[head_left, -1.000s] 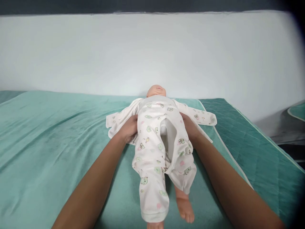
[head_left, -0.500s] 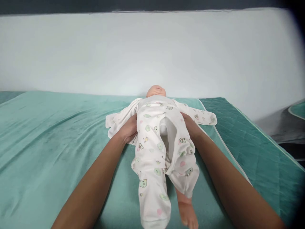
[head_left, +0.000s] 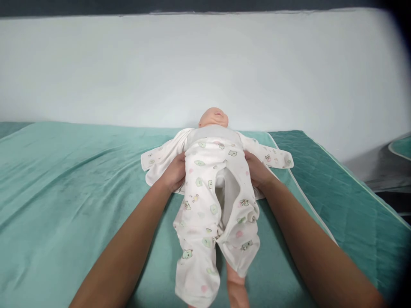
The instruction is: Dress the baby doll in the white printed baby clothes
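A baby doll (head_left: 213,118) lies on its back, head away from me, with its pale cloth torso (head_left: 212,133) showing at the chest. It wears white printed baby pants (head_left: 199,214) with an open crotch. The right-side pant leg ends above a bare lower leg (head_left: 237,293). Under the doll a matching baby shirt (head_left: 278,158) is spread, sleeves out to both sides. My left hand (head_left: 175,172) is closed on the pants' left side near the waist. On the opposite side my right hand (head_left: 257,171) grips the pants likewise. Fingertips of both hands are hidden behind the cloth.
A light green sheet (head_left: 80,184) covers the surface, wrinkled at the left. Darker green quilted padding (head_left: 349,205) lies at the right. A white wall (head_left: 205,64) rises directly behind the doll's head. Another green-topped edge (head_left: 401,147) shows at far right.
The doll's head shows more and sits slightly higher. Both legs have shifted left and toward me, and the bare foot has left the view. The waistband sits slightly lower; both hands hardly moved.
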{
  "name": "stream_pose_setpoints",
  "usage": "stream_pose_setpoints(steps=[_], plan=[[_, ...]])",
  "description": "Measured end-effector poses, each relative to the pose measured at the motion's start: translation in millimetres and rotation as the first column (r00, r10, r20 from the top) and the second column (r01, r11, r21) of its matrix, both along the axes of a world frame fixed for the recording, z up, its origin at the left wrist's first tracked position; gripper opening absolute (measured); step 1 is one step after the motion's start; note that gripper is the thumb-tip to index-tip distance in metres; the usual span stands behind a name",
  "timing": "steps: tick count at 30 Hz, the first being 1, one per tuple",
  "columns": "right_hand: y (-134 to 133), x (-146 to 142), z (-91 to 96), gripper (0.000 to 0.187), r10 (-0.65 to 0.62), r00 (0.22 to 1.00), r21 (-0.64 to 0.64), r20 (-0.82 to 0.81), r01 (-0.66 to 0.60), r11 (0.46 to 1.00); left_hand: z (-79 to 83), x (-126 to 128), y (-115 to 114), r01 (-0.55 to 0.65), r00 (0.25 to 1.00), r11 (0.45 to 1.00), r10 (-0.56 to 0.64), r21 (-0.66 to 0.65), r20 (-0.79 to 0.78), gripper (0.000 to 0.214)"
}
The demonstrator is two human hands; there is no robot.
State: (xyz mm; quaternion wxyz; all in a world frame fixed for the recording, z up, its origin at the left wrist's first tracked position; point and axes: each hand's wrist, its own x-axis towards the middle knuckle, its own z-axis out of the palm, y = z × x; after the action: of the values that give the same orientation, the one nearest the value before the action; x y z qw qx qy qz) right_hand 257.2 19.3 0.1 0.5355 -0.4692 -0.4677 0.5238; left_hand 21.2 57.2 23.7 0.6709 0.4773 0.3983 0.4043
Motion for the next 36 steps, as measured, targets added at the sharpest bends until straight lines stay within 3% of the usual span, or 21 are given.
stream_pose_setpoints(steps=[8,13,21,24,28,31,33,36], plan=[[-3.2,-10.4,12.6,0.021,-0.149,0.979,0.05,0.141,0.143,0.988,8.4,5.1,-1.2,-0.188,0.977,0.982,0.189,0.022,-0.094,0.019],[-0.6,-10.6,4.8,0.027,-0.191,0.962,0.142,0.196,0.165,0.976,-1.2,4.8,0.5,-0.145,0.988,0.989,0.146,0.031,-0.05,0.037],[3.8,-2.7,-6.6,0.014,-0.258,0.882,0.235,0.394,0.174,0.956,-7.7,0.4,1.1,-0.165,0.964,0.952,0.211,0.256,-0.161,0.023],[5.4,-1.4,-7.9,0.015,-0.256,0.904,0.199,0.342,0.197,0.96,-3.7,-0.2,1.8,-0.147,0.941,0.939,0.23,0.312,-0.249,0.022],[5.0,1.3,-6.7,0.021,-0.342,0.899,0.139,0.273,0.315,0.939,-3.3,-4.1,4.4,-0.223,0.879,0.884,0.365,0.411,-0.308,0.022],[0.9,-0.4,-0.4,0.019,-0.468,0.815,0.259,0.342,0.396,0.881,-5.6,-8.3,7.4,-0.267,0.865,0.833,0.429,0.486,-0.26,0.025],[-1.7,-3.3,5.3,0.018,-0.498,0.793,0.366,0.351,0.374,0.852,-4.7,-10.1,9.2,-0.264,0.849,0.781,0.467,0.566,-0.247,0.02],[-1.8,-5.9,12.2,0.015,-0.438,0.821,0.443,0.366,0.26,0.858,0.5,-11.7,12.3,-0.169,0.844,0.713,0.461,0.68,-0.273,0.022]])
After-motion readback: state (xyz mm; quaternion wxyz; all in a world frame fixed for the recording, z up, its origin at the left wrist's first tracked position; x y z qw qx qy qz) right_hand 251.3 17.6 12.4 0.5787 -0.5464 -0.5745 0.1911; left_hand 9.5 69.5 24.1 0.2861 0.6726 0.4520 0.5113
